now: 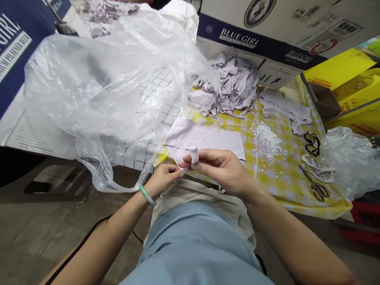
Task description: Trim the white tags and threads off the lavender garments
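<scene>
My right hand (221,168) pinches a narrow lilac strap (194,154) between thumb and fingers. A small pale clip or slider (192,145) shows at the strap's upper end. To its left, my left hand (166,176) is closed in a pinch on a lower part of the strap near the garment's edge; the exact grip is partly hidden. Just beyond both hands, a flat lilac garment piece (219,136) lies on the yellow checked tablecloth (252,178). A heap of small white pieces (267,140) is to the right of the garment.
A crumpled clear plastic bag (118,87) covers the left side. Behind the garment sits a pile of lilac fabric (234,83), backed by a large carton (267,35). Scissors (317,188), black-rimmed glasses (311,143) and loose straps (319,168) lie at the right.
</scene>
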`<state>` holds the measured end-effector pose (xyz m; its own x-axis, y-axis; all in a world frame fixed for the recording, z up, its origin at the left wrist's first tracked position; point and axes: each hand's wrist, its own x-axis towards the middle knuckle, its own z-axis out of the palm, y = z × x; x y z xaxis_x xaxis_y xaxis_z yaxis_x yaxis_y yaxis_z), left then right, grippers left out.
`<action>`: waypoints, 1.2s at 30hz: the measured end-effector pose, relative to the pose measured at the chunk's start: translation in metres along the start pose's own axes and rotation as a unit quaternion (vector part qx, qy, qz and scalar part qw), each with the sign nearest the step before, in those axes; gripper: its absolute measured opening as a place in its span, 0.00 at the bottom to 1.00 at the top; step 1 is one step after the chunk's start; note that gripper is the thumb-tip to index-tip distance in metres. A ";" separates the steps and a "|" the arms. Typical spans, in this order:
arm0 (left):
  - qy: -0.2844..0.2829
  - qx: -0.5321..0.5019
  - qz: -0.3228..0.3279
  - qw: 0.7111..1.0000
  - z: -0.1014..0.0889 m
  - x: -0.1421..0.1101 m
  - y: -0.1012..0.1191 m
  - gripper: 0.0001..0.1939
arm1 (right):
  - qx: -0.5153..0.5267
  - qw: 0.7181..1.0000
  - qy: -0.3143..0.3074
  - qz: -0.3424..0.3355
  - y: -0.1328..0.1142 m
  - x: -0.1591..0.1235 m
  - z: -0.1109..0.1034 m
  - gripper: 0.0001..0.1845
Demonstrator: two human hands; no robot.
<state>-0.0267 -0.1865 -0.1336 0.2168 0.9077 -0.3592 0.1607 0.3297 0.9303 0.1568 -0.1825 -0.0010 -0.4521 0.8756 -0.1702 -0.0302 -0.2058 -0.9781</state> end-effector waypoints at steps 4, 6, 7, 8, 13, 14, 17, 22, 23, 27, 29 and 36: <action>-0.058 0.002 -0.057 0.997 -0.002 0.003 0.002 0.25 | -0.047 0.993 0.082 -0.075 0.005 0.041 -0.004 0.07; -0.057 0.015 -0.047 0.997 -0.002 0.006 0.001 0.25 | -0.037 0.987 0.111 -0.112 0.007 0.056 -0.003 0.08; -0.055 0.024 -0.038 0.997 -0.002 0.007 0.001 0.25 | -0.006 0.986 0.117 -0.114 0.007 0.062 -0.002 0.09; -0.055 0.035 -0.030 0.997 -0.003 0.008 0.002 0.25 | 0.033 0.987 0.117 -0.104 0.008 0.066 -0.001 0.10; 0.003 0.108 0.055 0.993 -0.019 -0.004 0.028 0.20 | 0.114 0.991 0.064 -0.019 0.021 0.063 0.013 0.19; 0.036 0.107 0.084 0.990 -0.024 -0.009 0.036 0.17 | 0.111 0.992 0.051 -0.006 0.026 0.059 0.016 0.19; 0.080 0.046 0.121 0.988 -0.035 -0.020 0.060 0.16 | 0.100 0.995 0.026 0.005 0.041 0.046 0.026 0.19; 0.033 -0.041 0.092 0.994 -0.032 -0.022 0.067 0.14 | 0.051 0.998 0.021 0.014 0.063 0.036 0.033 0.20; 0.040 -0.037 0.094 0.994 -0.030 -0.022 0.065 0.13 | 0.043 0.999 0.026 0.017 0.066 0.034 0.034 0.19; 0.060 0.031 0.138 0.988 -0.025 -0.026 0.061 0.10 | 0.002 0.998 0.060 0.008 0.076 0.027 0.035 0.17; 0.062 0.085 0.172 0.980 -0.024 -0.026 0.061 0.09 | -0.039 0.997 0.071 0.006 0.081 0.020 0.035 0.17; -0.016 0.185 0.261 0.947 -0.017 -0.012 0.068 0.09 | -0.076 0.990 0.116 0.035 0.083 0.004 0.021 0.16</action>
<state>-0.0344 -0.1701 -0.0647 0.3886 0.9115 0.1347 0.3494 -0.2810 0.8938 0.1332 -0.2051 -0.0808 -0.2314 0.9417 -0.2444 0.1367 -0.2173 -0.9665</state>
